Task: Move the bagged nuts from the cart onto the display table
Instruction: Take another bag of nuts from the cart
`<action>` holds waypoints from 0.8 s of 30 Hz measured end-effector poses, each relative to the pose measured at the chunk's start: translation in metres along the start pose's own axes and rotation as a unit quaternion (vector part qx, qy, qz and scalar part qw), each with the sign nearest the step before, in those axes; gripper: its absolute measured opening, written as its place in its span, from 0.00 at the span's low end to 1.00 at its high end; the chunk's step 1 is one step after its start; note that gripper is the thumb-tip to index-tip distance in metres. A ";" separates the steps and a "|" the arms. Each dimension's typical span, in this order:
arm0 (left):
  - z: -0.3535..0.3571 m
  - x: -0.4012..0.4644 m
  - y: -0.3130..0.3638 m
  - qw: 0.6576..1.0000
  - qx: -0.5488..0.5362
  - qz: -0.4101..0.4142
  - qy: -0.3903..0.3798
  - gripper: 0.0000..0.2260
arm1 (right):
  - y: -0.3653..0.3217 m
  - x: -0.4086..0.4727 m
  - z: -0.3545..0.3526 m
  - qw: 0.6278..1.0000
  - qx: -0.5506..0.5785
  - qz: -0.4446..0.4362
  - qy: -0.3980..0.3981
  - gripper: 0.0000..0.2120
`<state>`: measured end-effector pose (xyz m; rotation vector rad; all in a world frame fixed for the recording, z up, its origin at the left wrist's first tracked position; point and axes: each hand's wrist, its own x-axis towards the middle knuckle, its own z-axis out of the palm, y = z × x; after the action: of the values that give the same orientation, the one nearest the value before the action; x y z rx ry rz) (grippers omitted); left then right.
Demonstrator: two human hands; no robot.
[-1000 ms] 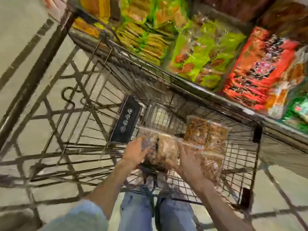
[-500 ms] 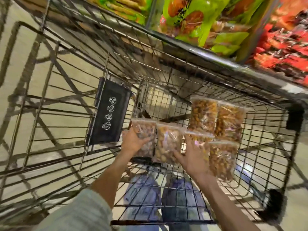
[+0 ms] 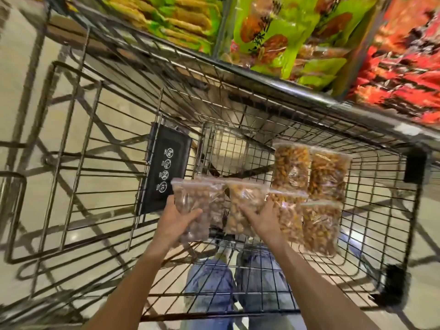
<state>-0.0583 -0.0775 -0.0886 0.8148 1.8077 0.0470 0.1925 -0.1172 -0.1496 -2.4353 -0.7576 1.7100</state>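
We grip clear bags of brown nuts (image 3: 191, 208), left hand (image 3: 176, 220) and right hand (image 3: 259, 219); six remain in the wire cart (image 3: 381, 234).

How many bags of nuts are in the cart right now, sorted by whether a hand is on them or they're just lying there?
Bags under the left hand: 1, the leftmost bag
Bags under the right hand: 1, the pale-nut bag
Bags lying untouched in the cart: 5
Total: 7
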 end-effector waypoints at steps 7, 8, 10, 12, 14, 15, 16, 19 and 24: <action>-0.003 0.007 -0.003 0.999 -0.049 -0.008 0.007 0.23 | -0.010 -0.007 0.001 0.988 0.147 0.031 -0.025 0.36; -0.002 0.008 -0.003 0.998 -0.058 -0.007 0.001 0.23 | -0.008 -0.009 -0.001 0.983 0.175 0.034 -0.036 0.36; -0.002 0.006 -0.001 0.997 -0.073 -0.005 -0.012 0.23 | -0.007 -0.015 -0.011 0.978 0.202 0.039 -0.044 0.33; -0.002 0.002 0.001 0.995 -0.094 -0.009 -0.027 0.23 | -0.004 -0.023 -0.025 0.979 0.197 0.030 -0.039 0.33; -0.003 -0.005 0.004 0.993 -0.102 -0.005 -0.051 0.25 | -0.004 -0.033 -0.037 0.979 0.196 0.015 -0.056 0.30; -0.004 -0.012 0.007 0.992 -0.106 0.000 -0.064 0.26 | -0.005 -0.044 -0.045 0.979 0.196 0.005 -0.058 0.28; -0.005 -0.022 0.013 0.990 -0.115 0.012 -0.079 0.27 | -0.005 -0.053 -0.051 0.979 0.197 -0.007 -0.052 0.27; -0.008 -0.057 0.034 0.983 -0.145 0.036 -0.110 0.27 | -0.005 -0.085 -0.067 0.972 0.226 -0.042 -0.045 0.35; -0.017 -0.121 0.062 0.969 -0.177 0.058 -0.161 0.33 | -0.013 -0.177 -0.096 0.950 0.287 -0.120 -0.022 0.28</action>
<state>-0.0222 -0.0904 0.0426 0.6290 1.3927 0.2887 0.2288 -0.1606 0.0440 -1.8391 -0.4473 1.6081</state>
